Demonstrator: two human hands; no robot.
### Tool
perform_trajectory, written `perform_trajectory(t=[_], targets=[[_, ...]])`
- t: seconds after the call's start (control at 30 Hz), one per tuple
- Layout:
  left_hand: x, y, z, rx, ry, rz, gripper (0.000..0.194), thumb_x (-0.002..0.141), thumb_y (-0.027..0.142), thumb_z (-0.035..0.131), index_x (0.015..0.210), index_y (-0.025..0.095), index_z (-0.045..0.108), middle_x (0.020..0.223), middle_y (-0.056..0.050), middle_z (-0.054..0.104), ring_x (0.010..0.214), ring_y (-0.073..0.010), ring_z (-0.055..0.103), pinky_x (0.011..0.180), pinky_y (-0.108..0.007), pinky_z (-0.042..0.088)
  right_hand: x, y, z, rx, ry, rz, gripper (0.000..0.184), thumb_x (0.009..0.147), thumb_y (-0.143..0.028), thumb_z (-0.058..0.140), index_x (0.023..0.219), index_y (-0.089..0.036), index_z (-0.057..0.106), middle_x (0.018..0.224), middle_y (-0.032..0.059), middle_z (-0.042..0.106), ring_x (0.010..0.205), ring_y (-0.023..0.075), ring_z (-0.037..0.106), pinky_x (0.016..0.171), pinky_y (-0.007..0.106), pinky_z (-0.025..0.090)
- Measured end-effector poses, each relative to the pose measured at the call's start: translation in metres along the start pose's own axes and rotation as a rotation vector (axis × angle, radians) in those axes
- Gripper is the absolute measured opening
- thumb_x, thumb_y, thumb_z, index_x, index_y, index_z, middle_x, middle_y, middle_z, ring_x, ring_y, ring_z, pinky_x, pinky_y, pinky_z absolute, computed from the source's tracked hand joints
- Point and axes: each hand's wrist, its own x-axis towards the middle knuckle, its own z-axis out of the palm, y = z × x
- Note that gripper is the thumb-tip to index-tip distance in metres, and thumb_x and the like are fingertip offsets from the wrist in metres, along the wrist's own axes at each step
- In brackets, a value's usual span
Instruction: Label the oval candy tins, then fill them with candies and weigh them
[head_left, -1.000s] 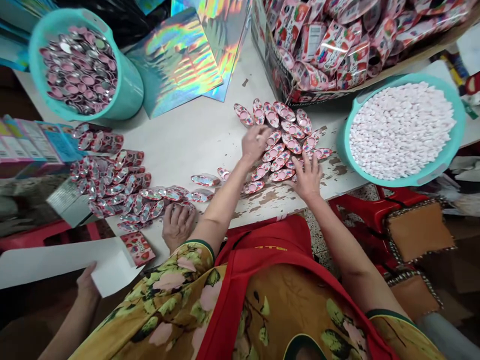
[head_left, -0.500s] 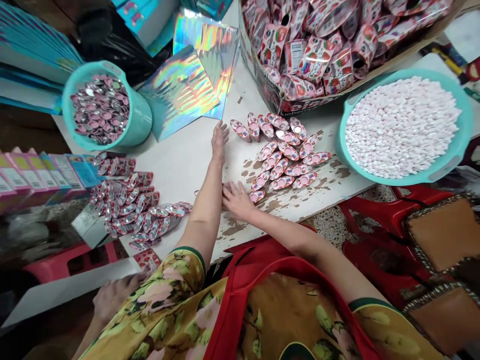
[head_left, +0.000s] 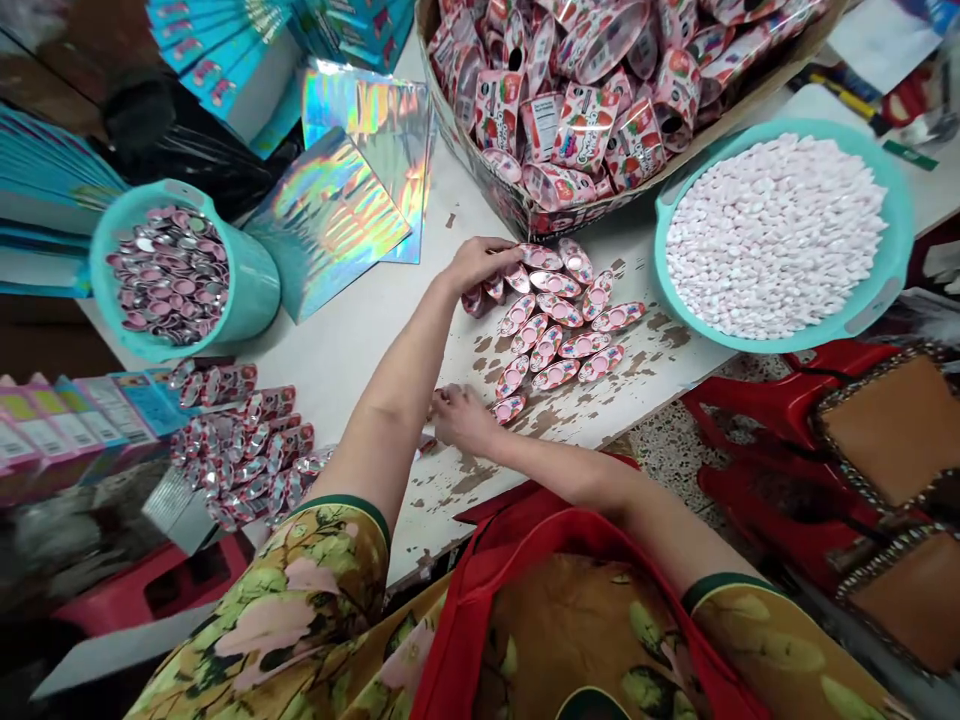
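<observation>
Several small pink oval cups (head_left: 559,330) lie in rows on the worn white table (head_left: 360,330). My left hand (head_left: 480,262) reaches over the far left end of the rows, fingers curled down onto the cups there. My right hand (head_left: 461,418) rests on the table at the near end, beside the nearest cup (head_left: 508,408). Its fingers are bent together; what they hold, if anything, is hidden.
A teal basin of white candies (head_left: 780,235) stands at the right, a cardboard box of red packets (head_left: 570,110) behind. A teal bucket of foil lids (head_left: 169,270) and holographic sheets (head_left: 337,210) are at the left, sealed cups (head_left: 240,450) heaped nearer. Red stools (head_left: 757,420) stand beside the table.
My left hand has swung right from the bare table onto the far cups and curled. My right hand stays at the near end, fingers now bent. The other person's hand at lower left has left view.
</observation>
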Motion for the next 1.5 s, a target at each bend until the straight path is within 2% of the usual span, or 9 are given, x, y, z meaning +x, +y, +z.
perform_trajectory(t=[0.1, 0.2, 0.37, 0.57, 0.67, 0.8, 0.9, 1.13, 1.5], targets=[[-0.020, -0.003, 0.022, 0.012, 0.033, -0.040, 0.038, 0.081, 0.051, 0.072, 0.098, 0.018, 0.081, 0.093, -0.004, 0.078, 0.100, -0.0279, 0.069, 0.094, -0.036, 0.053, -0.033, 0.027, -0.007, -0.015, -0.011, -0.086, 0.039, 0.096, -0.010, 0.043, 0.125, -0.018, 0.069, 0.151, 0.0112, 0.051, 0.123, 0.0318, 0.053, 0.108, 0.057, 0.042], [-0.047, -0.013, 0.043, -0.091, 0.217, -0.132, 0.037, 0.089, 0.048, 0.062, 0.102, 0.018, 0.079, 0.099, -0.004, 0.077, 0.105, -0.0270, 0.068, 0.093, -0.036, 0.054, -0.066, 0.058, -0.019, -0.024, -0.060, -0.185, 0.037, 0.097, -0.010, 0.046, 0.121, -0.020, 0.071, 0.147, 0.0064, 0.057, 0.124, 0.0279, 0.056, 0.118, 0.053, 0.035], [-0.082, -0.024, 0.085, -0.260, 0.354, -0.232, 0.053, 0.099, 0.057, 0.042, 0.129, 0.021, 0.067, 0.126, -0.005, 0.071, 0.114, -0.0266, 0.067, 0.100, -0.041, 0.053, -0.099, 0.099, -0.039, 0.128, -0.142, -0.194, 0.040, 0.098, -0.016, 0.051, 0.135, -0.026, 0.063, 0.147, 0.0022, 0.059, 0.134, 0.0256, 0.053, 0.125, 0.058, 0.027], [-0.141, -0.014, 0.116, -0.252, 0.431, -0.169, 0.077, 0.097, 0.069, 0.042, 0.162, 0.034, 0.021, 0.169, -0.008, 0.027, 0.155, -0.0288, 0.028, 0.124, -0.050, 0.029, -0.131, 0.126, -0.066, 0.253, -0.295, -0.065, 0.040, 0.102, -0.021, 0.042, 0.133, -0.037, 0.061, 0.155, -0.0094, 0.051, 0.153, 0.0182, 0.031, 0.128, 0.059, 0.017], [-0.190, -0.006, 0.110, -0.072, 0.375, -0.062, 0.091, 0.088, 0.071, 0.058, 0.162, 0.036, 0.018, 0.172, -0.009, 0.017, 0.159, -0.0310, 0.013, 0.127, -0.055, 0.019, -0.163, 0.129, -0.075, 0.194, -0.127, 0.063, 0.031, 0.100, -0.035, 0.051, 0.128, -0.034, 0.064, 0.153, -0.0018, 0.053, 0.151, 0.0229, 0.034, 0.126, 0.060, 0.022], [-0.231, 0.010, 0.108, 0.230, 0.266, 0.084, 0.065, 0.085, 0.064, 0.066, 0.142, 0.034, 0.055, 0.159, -0.013, 0.042, 0.154, -0.0364, 0.026, 0.123, -0.058, 0.021, -0.203, 0.130, -0.077, 0.010, 0.364, 0.536, 0.038, 0.095, -0.046, 0.058, 0.124, -0.023, 0.064, 0.141, 0.0137, 0.056, 0.138, 0.0320, 0.045, 0.117, 0.059, 0.034], [-0.217, 0.032, 0.121, 0.349, 0.239, 0.082, 0.032, 0.095, 0.050, 0.057, 0.115, 0.030, 0.071, 0.133, -0.014, 0.061, 0.136, -0.0351, 0.047, 0.115, -0.056, 0.032, -0.215, 0.129, -0.073, -0.046, 0.596, 0.736, 0.036, 0.097, -0.043, 0.053, 0.121, -0.019, 0.065, 0.136, 0.0172, 0.056, 0.130, 0.0319, 0.049, 0.110, 0.056, 0.040], [-0.151, 0.081, 0.160, 0.560, 0.093, 0.134, 0.040, 0.085, 0.039, 0.072, 0.120, 0.021, 0.066, 0.126, -0.020, 0.060, 0.124, -0.0418, 0.050, 0.104, -0.059, 0.038, -0.208, 0.117, -0.053, 0.026, 0.636, 0.870, 0.047, 0.096, -0.050, 0.050, 0.131, -0.019, 0.059, 0.145, 0.0200, 0.049, 0.136, 0.0344, 0.042, 0.113, 0.059, 0.036], [-0.160, 0.101, 0.157, 0.846, -0.021, 0.071, 0.039, 0.091, 0.025, 0.057, 0.130, 0.019, 0.057, 0.129, -0.017, 0.059, 0.122, -0.0354, 0.053, 0.100, -0.049, 0.043, -0.199, 0.116, -0.017, -0.004, 0.614, 0.833, 0.063, 0.095, -0.050, 0.051, 0.148, -0.017, 0.044, 0.160, 0.0212, 0.031, 0.150, 0.0357, 0.028, 0.119, 0.060, 0.031]])
